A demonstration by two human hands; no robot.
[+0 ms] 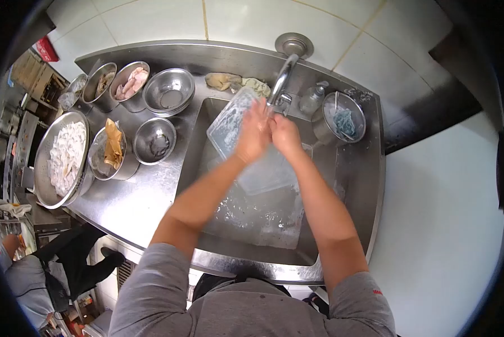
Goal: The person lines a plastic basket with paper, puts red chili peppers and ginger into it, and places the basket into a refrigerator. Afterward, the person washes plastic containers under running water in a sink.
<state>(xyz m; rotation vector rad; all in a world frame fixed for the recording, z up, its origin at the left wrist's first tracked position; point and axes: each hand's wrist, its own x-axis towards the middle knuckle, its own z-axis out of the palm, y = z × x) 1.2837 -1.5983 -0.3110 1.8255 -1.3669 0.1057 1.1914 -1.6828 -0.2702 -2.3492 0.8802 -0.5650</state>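
Both hands are together under the tap [284, 78], over the steel sink [313, 224]. My left hand [254, 132] is blurred, its fingers stretched up toward the spout. My right hand [285, 135] is close against it with the fingers bent; their inner side is hidden, so I cannot tell if anything is in them. Behind and below the hands, a translucent plastic container [224, 132] leans in the sink, with white suds or droplets on its surface. Shallow water [252, 216] glistens on the sink bottom.
Left counter: a colander of white pieces [67, 157], a pot with brown paper [114, 147], stacked steel bowls [169, 90], a smaller bowl [154, 140], a pot of pale meat [131, 84]. Cloths [224, 82], a soap bottle [312, 100] and a scrubber pot [342, 121] line the back. Another person [35, 281] is lower left.
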